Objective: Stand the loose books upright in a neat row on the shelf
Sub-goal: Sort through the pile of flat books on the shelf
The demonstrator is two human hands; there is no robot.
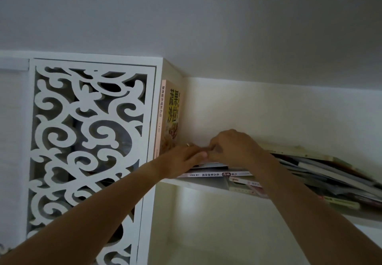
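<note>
One book with a pink spine and a salad cover (168, 118) stands upright against the left wall of the white shelf (206, 184). To its right a messy pile of books (322, 173) lies flat. My left hand (182, 159), with a ring on it, and my right hand (233, 147) meet above the left end of the pile. Both press down on the top flat book (208, 164), fingers curled at its edge. Whether they grip it is hidden. A white-spined book (215, 174) lies under it.
A white cabinet door with carved scroll cut-outs (86, 140) stands to the left of the shelf. A lower compartment (206, 223) opens beneath the board. The ceiling (206, 27) is close above the shelf.
</note>
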